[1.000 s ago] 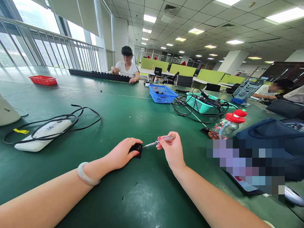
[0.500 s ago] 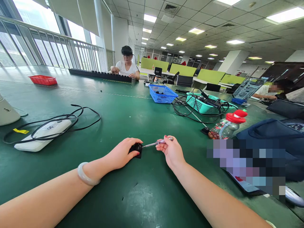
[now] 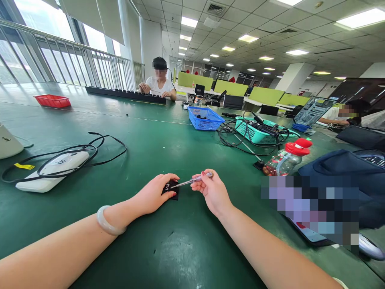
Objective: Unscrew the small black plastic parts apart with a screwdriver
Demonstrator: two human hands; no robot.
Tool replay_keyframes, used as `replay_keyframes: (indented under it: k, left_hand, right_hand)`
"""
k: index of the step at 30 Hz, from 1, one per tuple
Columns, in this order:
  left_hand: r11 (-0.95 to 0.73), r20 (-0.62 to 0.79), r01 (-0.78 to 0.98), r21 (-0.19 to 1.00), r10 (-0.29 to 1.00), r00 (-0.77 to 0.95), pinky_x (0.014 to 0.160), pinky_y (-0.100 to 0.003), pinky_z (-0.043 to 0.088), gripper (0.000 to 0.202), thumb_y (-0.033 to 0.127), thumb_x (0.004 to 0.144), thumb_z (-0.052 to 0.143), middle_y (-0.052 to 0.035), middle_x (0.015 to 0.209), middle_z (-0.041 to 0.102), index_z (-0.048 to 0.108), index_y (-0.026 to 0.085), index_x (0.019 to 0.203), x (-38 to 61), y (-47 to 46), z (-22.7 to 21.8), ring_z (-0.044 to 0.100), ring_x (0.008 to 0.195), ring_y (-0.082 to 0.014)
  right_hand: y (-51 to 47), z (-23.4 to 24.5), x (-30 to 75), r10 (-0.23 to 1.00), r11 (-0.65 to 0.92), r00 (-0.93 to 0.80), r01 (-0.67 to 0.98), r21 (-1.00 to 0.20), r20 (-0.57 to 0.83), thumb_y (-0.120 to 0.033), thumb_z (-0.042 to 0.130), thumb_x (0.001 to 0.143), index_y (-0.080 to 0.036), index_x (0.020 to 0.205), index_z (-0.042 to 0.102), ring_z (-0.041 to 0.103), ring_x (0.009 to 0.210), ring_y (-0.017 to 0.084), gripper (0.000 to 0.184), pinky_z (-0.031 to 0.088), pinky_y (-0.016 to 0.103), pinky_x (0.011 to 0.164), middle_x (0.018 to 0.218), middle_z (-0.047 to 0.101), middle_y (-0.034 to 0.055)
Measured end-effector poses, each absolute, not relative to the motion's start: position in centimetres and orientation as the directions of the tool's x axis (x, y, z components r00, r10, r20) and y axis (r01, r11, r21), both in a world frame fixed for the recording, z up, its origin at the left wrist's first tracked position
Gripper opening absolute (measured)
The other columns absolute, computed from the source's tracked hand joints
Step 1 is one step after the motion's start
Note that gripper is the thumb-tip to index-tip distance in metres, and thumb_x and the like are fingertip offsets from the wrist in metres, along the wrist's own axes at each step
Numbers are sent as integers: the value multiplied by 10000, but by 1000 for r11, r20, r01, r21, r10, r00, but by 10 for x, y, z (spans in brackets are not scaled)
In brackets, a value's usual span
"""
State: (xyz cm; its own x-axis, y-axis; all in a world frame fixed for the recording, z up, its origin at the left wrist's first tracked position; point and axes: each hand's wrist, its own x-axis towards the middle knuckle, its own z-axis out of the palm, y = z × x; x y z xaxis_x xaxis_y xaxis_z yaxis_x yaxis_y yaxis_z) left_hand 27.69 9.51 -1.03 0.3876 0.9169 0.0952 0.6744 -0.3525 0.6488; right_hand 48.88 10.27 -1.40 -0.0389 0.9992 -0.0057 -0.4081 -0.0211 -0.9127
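A small black part [image 3: 175,193] with a few light metal marks on it lies on the green table, its left side covered by my fingers. My left hand [image 3: 155,192] is closed round it, thumb on the near side and fingers on the far side. In my right hand [image 3: 212,192] is a screwdriver [image 3: 192,180] with a clear handle, pinched between thumb and fingers. Its thin metal shaft points left, and the tip is at the top of the black part. Whether the tip touches a screw is too small to tell.
Left lies a white device [image 3: 54,170] with a looped black cable. Ahead stand a blue basket [image 3: 207,122] and a teal basket [image 3: 255,136] with cables. A red-lidded jar [image 3: 282,162] and a dark blue bag [image 3: 337,172] are right. Across the table sits a person [image 3: 161,84].
My right hand has moved left with the screwdriver, whose tip now reaches over the black part. Light metal marks now show on the part, which my left hand still holds.
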Motion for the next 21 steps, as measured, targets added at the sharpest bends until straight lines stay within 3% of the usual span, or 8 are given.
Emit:
replay_keyframes:
  k: [5,13,17,21]
  left_hand:
    - [-389,136,670,633,907,398,995,-437,513,376,347,832,574,-54,1185,650,561,260,1197,277,94,-11,598,1092,-244]
    - [-461,150,645,609,866,477,1096,-422,462,548,298,769,649,-55,1305,599,513,266,1299,276,88,-7,552,1214,-250]
    - [-498,159,623,603,841,518,1101,-416,462,609,341,767,676,-63,1339,571,493,280,1345,275,86,-6,529,1246,-258]
    - [-494,151,621,609,840,521,1114,-434,445,602,434,812,641,-78,1363,553,478,276,1370,275,87,-7,505,1269,-265]
  right_hand:
    - [96,-9,485,983,95,-120,-321,-942,140,-486,735,774,-243,866,431,673,570,140,400,564,305,564,803,719,-17]
    - [97,-8,494,964,265,30,-136,-955,264,-449,631,851,-243,882,409,515,469,84,304,432,228,476,677,625,-61]
    - [92,-4,495,912,406,90,-44,-913,401,-459,588,890,-248,909,420,504,499,91,271,444,249,507,722,618,-44]
    - [86,-6,494,869,493,38,-1,-870,493,-469,539,927,-255,954,429,546,553,112,241,483,281,553,794,638,-19]
